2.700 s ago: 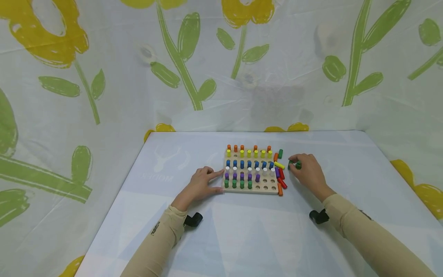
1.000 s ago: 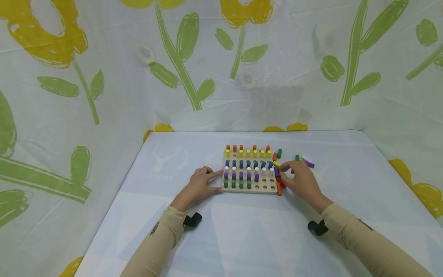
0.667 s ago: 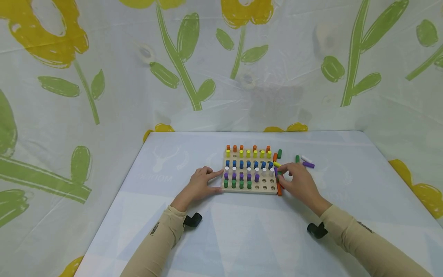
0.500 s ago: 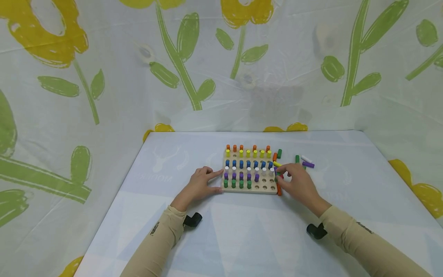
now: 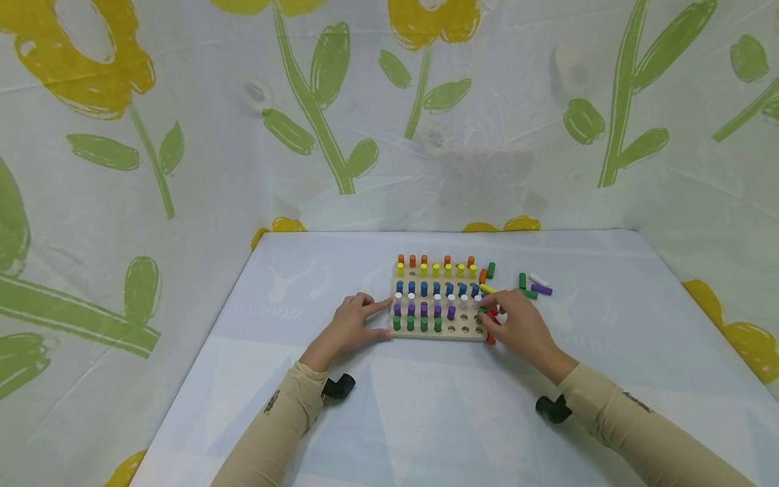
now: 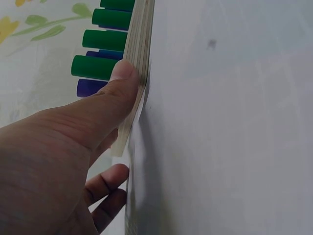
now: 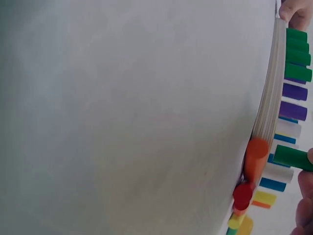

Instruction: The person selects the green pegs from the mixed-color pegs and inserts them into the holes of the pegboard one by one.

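Note:
A wooden pegboard holds upright pegs in rows of orange, yellow, blue, white, purple and green. Along its left side lies my left hand, index finger extended and thumb touching the edge near the front corner. The left wrist view has that thumb against the layered wood, beside a green peg. My right hand is over the board's right edge, pinching a green peg between thumb and finger. That peg hangs above open holes at the right end of the front rows.
Loose pegs lie against the board's right side: an orange peg, a yellow peg and red pegs partly covered by the right hand. Farther right lie a white peg, a purple peg and green ones.
My right hand has moved left from the loose pegs to the board's right edge, bringing a green peg. White and purple pegs it had covered now show. The left hand stays put.

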`<state>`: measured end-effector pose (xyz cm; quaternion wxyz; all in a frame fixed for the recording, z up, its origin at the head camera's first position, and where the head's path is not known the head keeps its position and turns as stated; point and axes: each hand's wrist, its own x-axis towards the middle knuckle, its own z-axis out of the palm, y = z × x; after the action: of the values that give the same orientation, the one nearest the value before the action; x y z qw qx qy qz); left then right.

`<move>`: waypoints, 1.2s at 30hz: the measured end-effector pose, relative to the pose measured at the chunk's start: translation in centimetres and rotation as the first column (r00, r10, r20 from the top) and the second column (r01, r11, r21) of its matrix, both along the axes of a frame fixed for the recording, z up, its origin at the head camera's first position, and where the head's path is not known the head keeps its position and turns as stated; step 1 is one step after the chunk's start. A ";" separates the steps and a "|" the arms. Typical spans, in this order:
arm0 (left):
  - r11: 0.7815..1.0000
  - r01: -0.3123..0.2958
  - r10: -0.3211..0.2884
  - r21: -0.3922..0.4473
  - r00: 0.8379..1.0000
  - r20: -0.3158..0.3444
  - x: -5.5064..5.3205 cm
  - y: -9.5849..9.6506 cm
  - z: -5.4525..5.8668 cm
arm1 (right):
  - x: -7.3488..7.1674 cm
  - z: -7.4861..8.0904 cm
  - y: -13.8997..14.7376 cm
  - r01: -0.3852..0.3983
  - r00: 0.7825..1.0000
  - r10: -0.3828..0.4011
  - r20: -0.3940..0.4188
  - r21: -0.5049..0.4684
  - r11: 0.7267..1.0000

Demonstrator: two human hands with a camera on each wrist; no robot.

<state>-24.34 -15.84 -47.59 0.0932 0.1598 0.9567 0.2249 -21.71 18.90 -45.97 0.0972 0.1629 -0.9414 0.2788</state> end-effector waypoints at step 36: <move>1.000 -0.008 0.008 -0.007 1.000 0.029 0.0 0.1 0.3 | 0.3 0.0 -3.7 -0.121 0.993 0.121 0.018 0.008 0.993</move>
<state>-24.32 -15.77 -47.28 0.1067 0.1524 0.9566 0.2243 -21.40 15.20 -45.94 0.0712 0.2174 -0.9319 0.2814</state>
